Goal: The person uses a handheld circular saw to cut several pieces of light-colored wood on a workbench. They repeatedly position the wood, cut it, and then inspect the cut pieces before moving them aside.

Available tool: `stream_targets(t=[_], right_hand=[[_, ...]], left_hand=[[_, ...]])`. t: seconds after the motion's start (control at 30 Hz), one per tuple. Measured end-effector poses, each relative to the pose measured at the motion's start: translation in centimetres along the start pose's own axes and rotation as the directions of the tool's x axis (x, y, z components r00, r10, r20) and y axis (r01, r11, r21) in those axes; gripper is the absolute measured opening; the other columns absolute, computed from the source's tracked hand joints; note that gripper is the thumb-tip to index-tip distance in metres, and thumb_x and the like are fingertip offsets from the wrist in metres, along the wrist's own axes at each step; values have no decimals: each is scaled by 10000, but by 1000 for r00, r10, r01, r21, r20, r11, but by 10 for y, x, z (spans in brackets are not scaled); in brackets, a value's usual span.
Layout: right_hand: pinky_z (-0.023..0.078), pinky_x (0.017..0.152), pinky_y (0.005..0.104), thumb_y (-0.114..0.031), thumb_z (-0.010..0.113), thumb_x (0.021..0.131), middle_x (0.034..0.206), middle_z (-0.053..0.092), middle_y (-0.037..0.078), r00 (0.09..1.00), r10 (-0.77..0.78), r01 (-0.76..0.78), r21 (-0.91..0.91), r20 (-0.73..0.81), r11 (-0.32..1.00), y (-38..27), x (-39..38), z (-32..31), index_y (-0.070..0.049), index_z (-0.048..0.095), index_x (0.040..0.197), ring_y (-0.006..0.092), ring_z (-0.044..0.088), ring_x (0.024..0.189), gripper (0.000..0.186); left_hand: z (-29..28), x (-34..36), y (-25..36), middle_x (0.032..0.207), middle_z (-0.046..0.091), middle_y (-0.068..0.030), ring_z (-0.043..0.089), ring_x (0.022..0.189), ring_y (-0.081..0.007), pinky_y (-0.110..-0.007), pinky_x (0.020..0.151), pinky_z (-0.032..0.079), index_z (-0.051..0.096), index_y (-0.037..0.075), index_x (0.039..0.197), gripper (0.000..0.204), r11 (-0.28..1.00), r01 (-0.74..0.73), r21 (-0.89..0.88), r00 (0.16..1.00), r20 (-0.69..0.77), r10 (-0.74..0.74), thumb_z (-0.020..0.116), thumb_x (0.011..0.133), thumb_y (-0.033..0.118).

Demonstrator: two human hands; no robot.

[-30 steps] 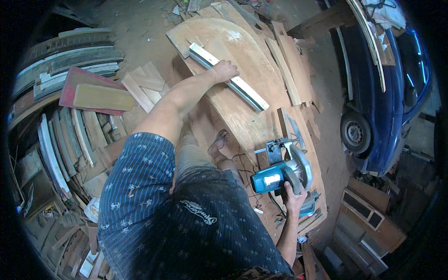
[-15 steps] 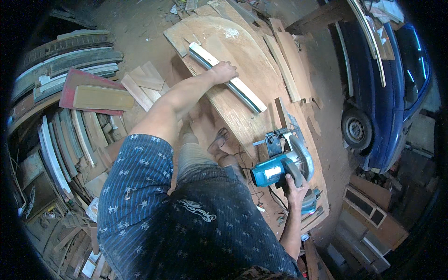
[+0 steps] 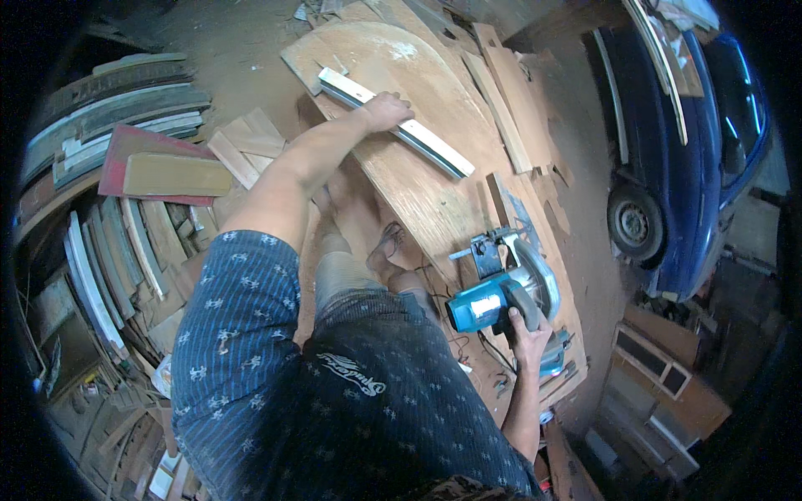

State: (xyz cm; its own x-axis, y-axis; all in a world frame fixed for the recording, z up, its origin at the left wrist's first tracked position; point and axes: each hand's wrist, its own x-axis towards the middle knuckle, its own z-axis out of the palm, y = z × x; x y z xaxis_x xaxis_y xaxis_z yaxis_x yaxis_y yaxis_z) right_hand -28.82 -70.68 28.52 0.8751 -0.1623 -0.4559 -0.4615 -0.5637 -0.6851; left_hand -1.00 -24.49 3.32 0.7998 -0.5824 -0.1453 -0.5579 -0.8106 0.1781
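Observation:
My left hand (image 3: 388,112) is closed over the middle of a long pale bar (image 3: 434,150) with a dark line along its side. The bar lies slantwise on a large wooden board (image 3: 401,179) with a rounded far end. To the right, my right hand (image 3: 530,332) wraps round the rear handle of a teal circular saw (image 3: 484,302). The saw sits at the board's near right part, its metal guard on the far right side. The blade itself is hidden. A short wood strip (image 3: 503,196) lies just beyond the saw.
Long planks (image 3: 501,108) lie along the board's right side. Another teal power tool (image 3: 555,357) is beside my right wrist. Dark cords (image 3: 493,351) hang near the saw. Stacked timber (image 3: 134,108) and a red panel (image 3: 117,159) are at left. A blue car (image 3: 677,167) stands at right.
The whole view has shifted slightly. My left hand and the pale bar have moved a little farther away across the board. My right hand keeps its grip on the saw, which has barely moved.

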Motion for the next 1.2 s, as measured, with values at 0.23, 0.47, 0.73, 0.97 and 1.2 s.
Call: stream_targets(t=[0.23, 0.47, 0.73, 0.97, 1.2], right_hand=[[508, 739, 313, -311, 821, 843, 860, 729, 68, 999, -50, 51, -67, 15, 996, 1, 11, 2, 20, 745, 1080, 150, 650, 790, 414], [499, 704, 310, -252, 792, 872, 838, 711, 65, 997, -46, 47, -21, 59, 999, 2, 16, 3, 37, 737, 1088, 147, 634, 758, 364], [483, 672, 293, -232, 801, 875, 818, 687, 31, 996, -86, 86, 34, 6, 996, -6, 18, 4, 24, 737, 1042, 117, 601, 731, 313], [473, 660, 287, -257, 802, 886, 817, 673, 20, 987, -153, 154, 15, -39, 988, 3, 16, 5, 25, 737, 1057, 109, 591, 728, 336], [510, 754, 325, -287, 809, 869, 893, 728, 74, 999, -40, 40, 30, 10, 999, -1, 22, 6, 15, 747, 1103, 158, 645, 811, 387]], left_hand=[[-8, -1, 13, 1123, 682, -82, 650, 1106, -330, -438, 938, 546, 699, 155, 1084, 256, 1000, -10, -29, 997, 79, 12, 721, 842, 233], [-11, 6, 31, 1140, 677, -78, 643, 1118, -352, -445, 951, 542, 713, 152, 1079, 267, 998, 43, -35, 995, 87, -39, 743, 829, 242], [-4, -2, 29, 1139, 678, -84, 656, 1097, -356, -460, 915, 556, 719, 149, 1058, 190, 1000, 8, 15, 989, 149, -11, 648, 890, 202], [-10, -14, 9, 1042, 683, -75, 669, 1007, -325, -445, 890, 539, 704, 157, 988, 148, 1000, 3, 4, 999, 54, -3, 591, 896, 182], [-7, -27, 16, 1110, 673, -113, 654, 1056, -331, -465, 914, 517, 700, 152, 1124, 224, 998, 53, -26, 977, -207, -57, 566, 954, 210]])
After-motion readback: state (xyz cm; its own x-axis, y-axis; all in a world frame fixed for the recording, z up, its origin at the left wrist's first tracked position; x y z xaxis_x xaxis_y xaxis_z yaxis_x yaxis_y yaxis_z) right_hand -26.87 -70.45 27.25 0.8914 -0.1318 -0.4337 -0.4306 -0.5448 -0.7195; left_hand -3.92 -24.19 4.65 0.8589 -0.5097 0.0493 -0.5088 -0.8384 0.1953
